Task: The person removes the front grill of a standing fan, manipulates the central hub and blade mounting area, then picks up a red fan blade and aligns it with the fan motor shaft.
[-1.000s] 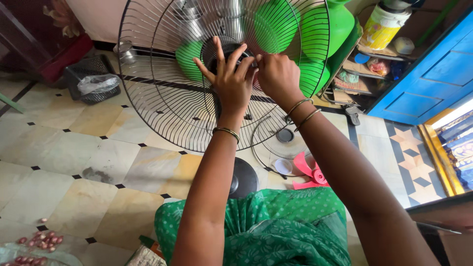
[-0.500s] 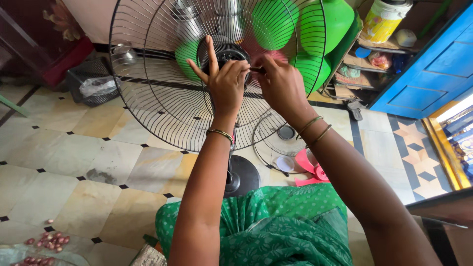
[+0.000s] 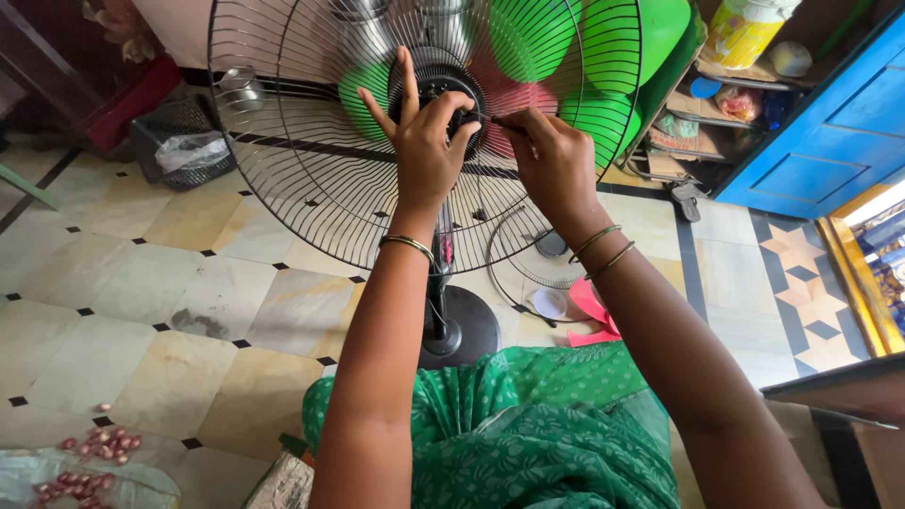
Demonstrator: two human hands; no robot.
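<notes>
With the left hand [image 3: 424, 151] pinching the hub [image 3: 443, 94] of the fan guard [image 3: 283, 160] and the right hand [image 3: 556, 165] clenched on a thin tool [image 3: 483, 119] at it, a slip could jab fingers or tip the fan

The big round black wire fan guard [image 3: 311, 179] in the upper middle looks like thin, shiny metal. The pale stone floor tiles [image 3: 123, 283] at the left look smooth and glossy. The green dotted cloth [image 3: 528, 434] at the bottom looks soft and matt.
</notes>
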